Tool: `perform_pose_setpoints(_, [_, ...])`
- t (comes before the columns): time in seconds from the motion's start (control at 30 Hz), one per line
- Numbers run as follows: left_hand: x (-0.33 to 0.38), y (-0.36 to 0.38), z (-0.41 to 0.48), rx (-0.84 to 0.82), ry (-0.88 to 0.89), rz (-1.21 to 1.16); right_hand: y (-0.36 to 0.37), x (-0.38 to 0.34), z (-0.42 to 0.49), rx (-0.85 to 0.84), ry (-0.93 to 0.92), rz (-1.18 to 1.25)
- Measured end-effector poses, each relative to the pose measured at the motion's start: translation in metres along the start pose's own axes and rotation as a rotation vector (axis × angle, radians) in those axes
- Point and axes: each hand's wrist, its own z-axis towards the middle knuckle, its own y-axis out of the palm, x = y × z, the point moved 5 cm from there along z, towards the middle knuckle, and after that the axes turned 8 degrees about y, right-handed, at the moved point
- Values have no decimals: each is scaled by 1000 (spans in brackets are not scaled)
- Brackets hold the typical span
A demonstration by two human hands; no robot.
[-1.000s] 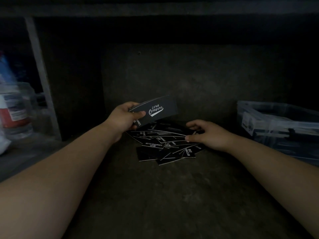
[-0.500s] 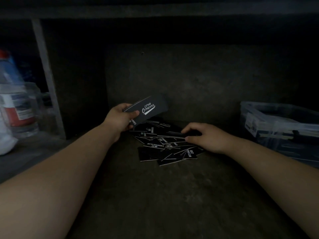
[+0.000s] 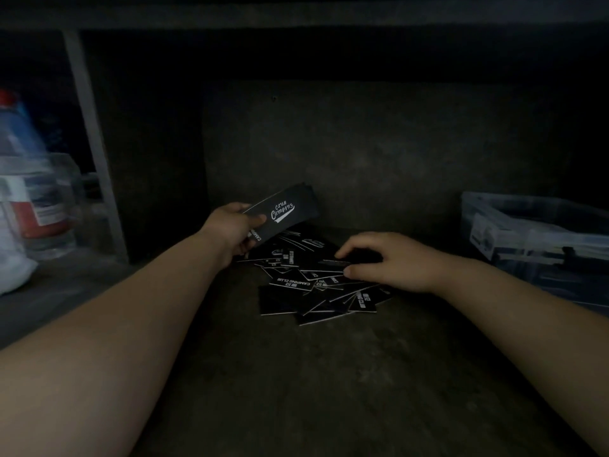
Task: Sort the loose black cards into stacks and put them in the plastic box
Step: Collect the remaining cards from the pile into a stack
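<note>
Left hand (image 3: 232,225): raised above the shelf (image 3: 313,374), left of centre. Its fingers (image 3: 257,220) are wrapped round the near end of a stack (image 3: 286,211) of black cards, thumb on top.
Stack: held off the shelf and tilted up toward the back wall (image 3: 379,153). The top card reads "Club Camping" in white script. It hangs over the pile's far left edge.
Right hand (image 3: 392,262): lowered onto the right side of the pile (image 3: 306,291), palm down. The fingers (image 3: 354,245) are curled, and forefinger and thumb pinch the edge of one card (image 3: 329,262) at the top of the heap.
Pile: loose black cards with pale edges lie in the middle of the shelf, overlapping at all angles. Some show "Camping Club" in white; others lie plain side up. The right hand hides part of the right side.
Box (image 3: 534,239): clear plastic, standing on the shelf at the right edge, well apart from the pile, beyond the right forearm. It has a white label on its near side. Dark shapes show inside, too dim to name.
Shelf: a dark, mottled surface closed by the wall behind and a board above.
Post (image 3: 92,143): a pale upright strip at the left, dividing this bay from the next.
Bottle (image 3: 23,179): left of the post, blurred, with a red cap and a red-and-white label.
</note>
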Motion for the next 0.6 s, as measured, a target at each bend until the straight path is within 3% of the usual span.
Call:
perform_pose_setpoints(0.13, [0,-1,1,3,-10,-8,7,-5,3,64,15,-12])
perform_pose_setpoints(0.3, [2,0,1,8,8,-13,19,-2,11,20,151,13])
perform_pose_setpoints(0.4, [3,2,1,7,17,-13,11,3,10,123,155,55])
perform_pose_setpoints(0.6, [2,2,-3,15,9,-4,7,-1,16,107,156,100])
